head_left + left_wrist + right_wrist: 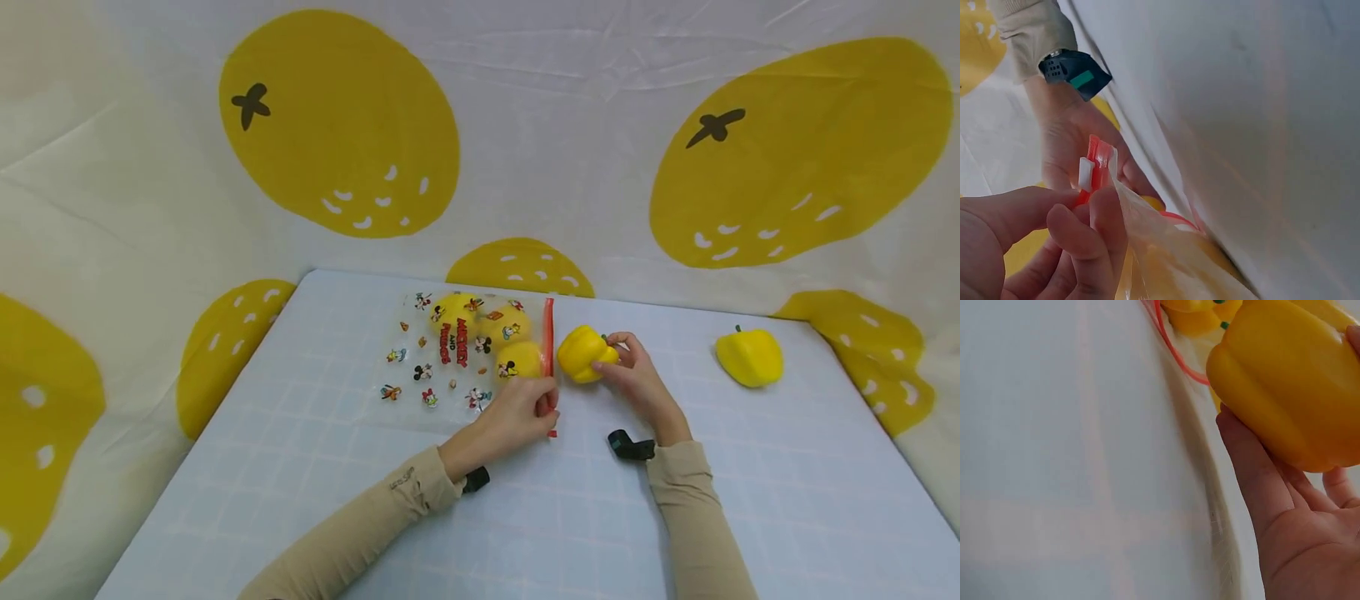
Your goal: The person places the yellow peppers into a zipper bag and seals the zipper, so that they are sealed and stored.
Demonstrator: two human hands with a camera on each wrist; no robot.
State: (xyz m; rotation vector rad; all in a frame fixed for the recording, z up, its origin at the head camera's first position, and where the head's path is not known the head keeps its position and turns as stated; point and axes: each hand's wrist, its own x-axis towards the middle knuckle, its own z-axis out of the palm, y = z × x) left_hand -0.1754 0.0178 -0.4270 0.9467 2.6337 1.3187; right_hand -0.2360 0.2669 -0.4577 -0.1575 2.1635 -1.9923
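Note:
A clear printed zip bag (pixel 408 408) lies on the table with several yellow objects inside, its red-edged mouth toward the right. My left hand (pixel 517 410) pinches the red zip edge (pixel 1099 164) near a white slider (pixel 1085 174). Just right of the bag's mouth, my right hand (pixel 641 385) grips a yellow bell pepper (pixel 581 354) between thumb and fingers. That pepper (pixel 1291 381) fills the upper right of the right wrist view, with the red bag edge (pixel 1175 353) beyond it.
Another yellow pepper (pixel 750 357) sits on the table (pixel 810 467) at the right. Dark wrist cameras show at my right cuff (pixel 630 446) and under my left cuff (pixel 476 479). A fabric backdrop (pixel 547 150) with large yellow fruit prints hangs behind the table.

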